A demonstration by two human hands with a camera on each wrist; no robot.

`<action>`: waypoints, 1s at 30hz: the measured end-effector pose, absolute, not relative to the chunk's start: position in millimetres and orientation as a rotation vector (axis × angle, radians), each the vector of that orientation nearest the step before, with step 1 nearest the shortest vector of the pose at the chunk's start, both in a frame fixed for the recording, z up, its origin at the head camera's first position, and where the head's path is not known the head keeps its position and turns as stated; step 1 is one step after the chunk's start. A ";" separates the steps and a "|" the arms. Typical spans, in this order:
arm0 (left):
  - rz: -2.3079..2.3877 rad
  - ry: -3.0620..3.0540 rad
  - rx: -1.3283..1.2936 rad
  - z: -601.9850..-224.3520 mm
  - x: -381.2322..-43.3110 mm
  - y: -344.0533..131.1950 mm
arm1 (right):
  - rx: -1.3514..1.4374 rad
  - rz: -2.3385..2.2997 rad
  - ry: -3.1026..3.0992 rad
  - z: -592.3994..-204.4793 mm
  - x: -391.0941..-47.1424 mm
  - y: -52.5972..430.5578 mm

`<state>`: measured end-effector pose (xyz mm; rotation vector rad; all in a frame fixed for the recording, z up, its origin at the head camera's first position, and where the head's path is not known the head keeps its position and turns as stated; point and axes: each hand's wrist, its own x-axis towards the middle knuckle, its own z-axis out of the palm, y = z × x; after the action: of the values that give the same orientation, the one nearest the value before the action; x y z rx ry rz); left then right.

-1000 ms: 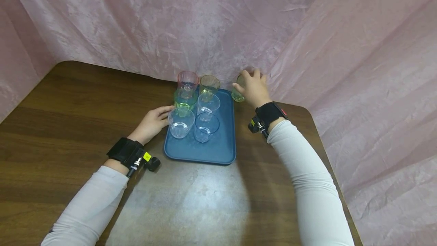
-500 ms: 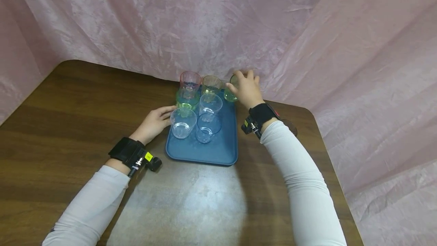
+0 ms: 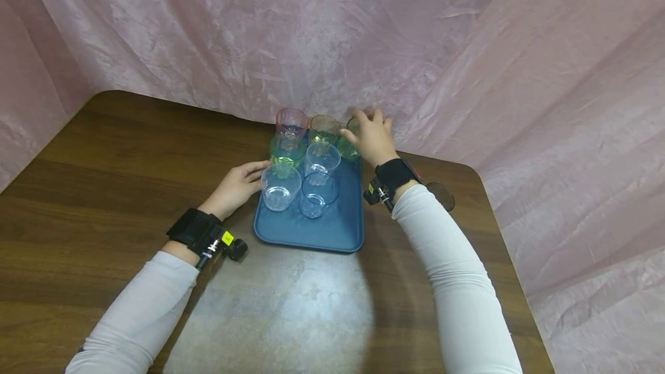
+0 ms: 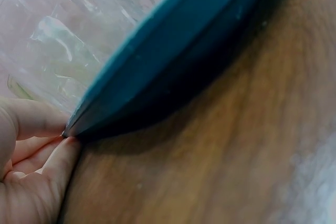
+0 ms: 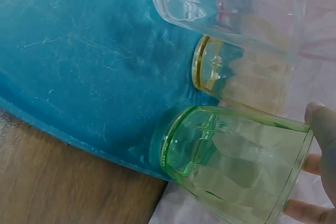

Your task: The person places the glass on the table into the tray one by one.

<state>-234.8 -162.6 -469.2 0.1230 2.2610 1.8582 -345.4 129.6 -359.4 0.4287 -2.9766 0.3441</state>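
My right hand grips a light green clear cup near its rim, thumb on one side and fingers on the other. The cup's base is over the far right corner of the blue tray, on or just above it. With thumb and fingers, my left hand pinches the tray's left rim, as the left wrist view shows. Upright on the tray stand a pink cup, a yellow cup, another green cup, a bluish cup and two colourless cups, one being the front-left cup.
A brown see-through round thing, partly behind my right sleeve, lies or stands on the wooden table at right. Pink cloth hangs along the table's back and right edges. A greyish pale patch covers the front middle.
My right hand has carried the green cup leftward, from beside the tray to its far right corner. The brown thing has come into view behind the sleeve. My left hand stays at the rim.
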 end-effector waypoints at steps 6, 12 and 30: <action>1.852 2.255 0.121 -468.6 -235.6 -161.5 | 0.387 0.359 -3.028 -365.3 -343.9 129.3; 1.864 2.243 0.124 -467.0 -234.4 -161.5 | 0.404 0.369 -3.023 -365.0 -343.2 126.7; 1.868 2.243 0.124 -465.0 -233.9 -161.3 | 0.426 0.307 -3.083 -362.8 -347.9 119.2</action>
<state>-233.9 -161.3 -465.0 0.1239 2.2429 1.8683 -347.9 119.2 -362.8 0.4256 -3.0826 0.3071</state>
